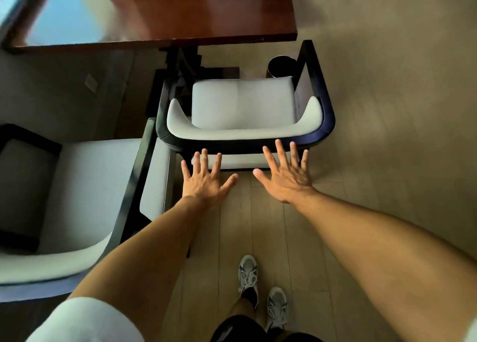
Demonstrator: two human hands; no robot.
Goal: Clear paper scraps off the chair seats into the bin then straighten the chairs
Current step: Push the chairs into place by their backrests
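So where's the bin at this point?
In the head view the bin stands on the floor right of centre, just beyond the front right corner of the chair, under the near edge of the wooden table.

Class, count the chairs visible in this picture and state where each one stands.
2. One chair faces the wooden table, directly ahead of both open hands. Another chair stands at left, partly cut off; others may lie outside the frame.

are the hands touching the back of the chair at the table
Cannot tell. In the head view the open left hand and right hand overlap the chair back's lower edge, but from above contact isn't plain.
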